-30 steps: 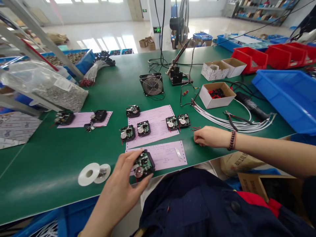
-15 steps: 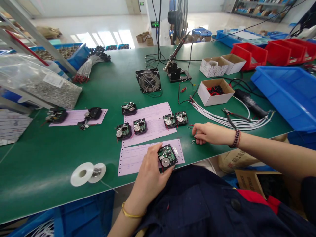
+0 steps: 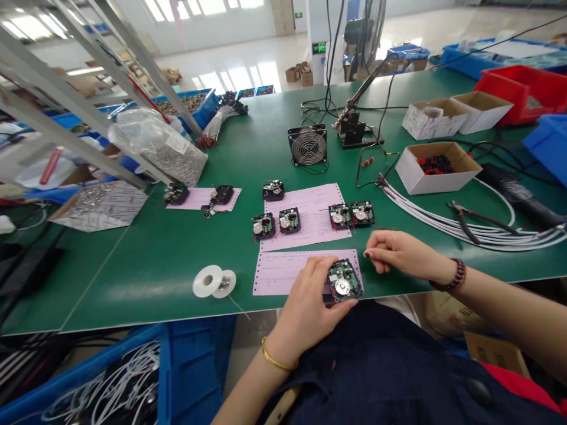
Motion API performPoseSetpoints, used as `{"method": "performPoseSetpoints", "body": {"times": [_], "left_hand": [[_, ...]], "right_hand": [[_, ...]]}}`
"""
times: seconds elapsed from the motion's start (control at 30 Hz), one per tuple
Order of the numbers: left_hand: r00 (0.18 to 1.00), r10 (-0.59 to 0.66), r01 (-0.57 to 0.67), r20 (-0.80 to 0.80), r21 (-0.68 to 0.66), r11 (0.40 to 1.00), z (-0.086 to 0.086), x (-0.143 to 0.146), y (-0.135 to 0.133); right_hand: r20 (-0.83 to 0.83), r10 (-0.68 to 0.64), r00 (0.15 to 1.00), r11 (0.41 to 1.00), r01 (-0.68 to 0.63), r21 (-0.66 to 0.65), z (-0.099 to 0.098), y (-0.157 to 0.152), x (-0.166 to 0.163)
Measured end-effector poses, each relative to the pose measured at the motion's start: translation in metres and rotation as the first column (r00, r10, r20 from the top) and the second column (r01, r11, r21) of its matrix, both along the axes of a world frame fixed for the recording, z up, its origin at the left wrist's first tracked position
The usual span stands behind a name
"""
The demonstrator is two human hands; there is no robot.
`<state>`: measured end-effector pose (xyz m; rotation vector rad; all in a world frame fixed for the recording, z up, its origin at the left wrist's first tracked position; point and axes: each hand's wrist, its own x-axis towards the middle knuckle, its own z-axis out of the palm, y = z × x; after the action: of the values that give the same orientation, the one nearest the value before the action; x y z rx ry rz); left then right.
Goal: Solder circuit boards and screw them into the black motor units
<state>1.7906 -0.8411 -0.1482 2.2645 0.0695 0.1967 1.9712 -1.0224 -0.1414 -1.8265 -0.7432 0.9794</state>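
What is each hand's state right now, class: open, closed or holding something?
Left hand: holding a circuit module between thumb and fingers.
Right hand: curled inward; whether it pinches anything small cannot be told.

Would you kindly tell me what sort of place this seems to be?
It looks like an electronics assembly workshop: several small circuit-board units lie about the green bench, a white box holds red and black parts, and what appears to be a soldering iron sits in a stand.
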Motion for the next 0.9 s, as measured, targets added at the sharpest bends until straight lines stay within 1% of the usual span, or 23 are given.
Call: {"method": "performPoseSetpoints", "body": {"times": [0.07,0.13,0.23,0.33,0.47,0.6,0.77,0.9], "left_hand": [[1.000,0.013,-0.013,-0.010,-0.001,1.000,0.000,0.000,0.000],[1.000,0.023,-0.023,-0.013,-0.013,1.000,0.000,0.000,0.000],[1.000,0.012,-0.013,-0.013,-0.068,0.998,0.000,0.001,-0.002],[1.000,-0.012,0.011,-0.009,-0.114,0.993,0.001,0.001,-0.004],[1.000,-0.026,0.026,0.001,-0.131,0.991,0.003,0.003,-0.005],[1.000,-0.026,0.024,-0.010,-0.150,0.988,0.005,0.005,-0.004],[0.999,-0.040,0.037,-0.012,-0.169,0.985,0.005,0.006,-0.003],[0.999,-0.042,0.039,-0.013,-0.172,0.984,0.006,0.005,-0.003]], "right_hand": [[0.059,0.014,0.998,1.000,-0.013,-0.014,-0.003,0.001,-0.002],[0.111,-0.004,0.994,1.000,0.002,0.011,-0.005,0.002,-0.003],[0.246,-0.071,0.967,0.993,0.046,0.109,-0.006,0.003,-0.007],[0.358,-0.114,0.927,0.977,0.040,0.209,-0.003,0.007,-0.013],[0.390,-0.139,0.910,0.947,0.006,0.322,-0.002,0.015,-0.022],[0.405,-0.145,0.903,0.911,-0.038,0.410,-0.005,0.020,-0.029],[0.450,-0.147,0.881,0.894,-0.076,0.441,-0.006,0.022,-0.033],[0.552,-0.143,0.822,0.881,-0.148,0.450,-0.006,0.021,-0.030]]}}
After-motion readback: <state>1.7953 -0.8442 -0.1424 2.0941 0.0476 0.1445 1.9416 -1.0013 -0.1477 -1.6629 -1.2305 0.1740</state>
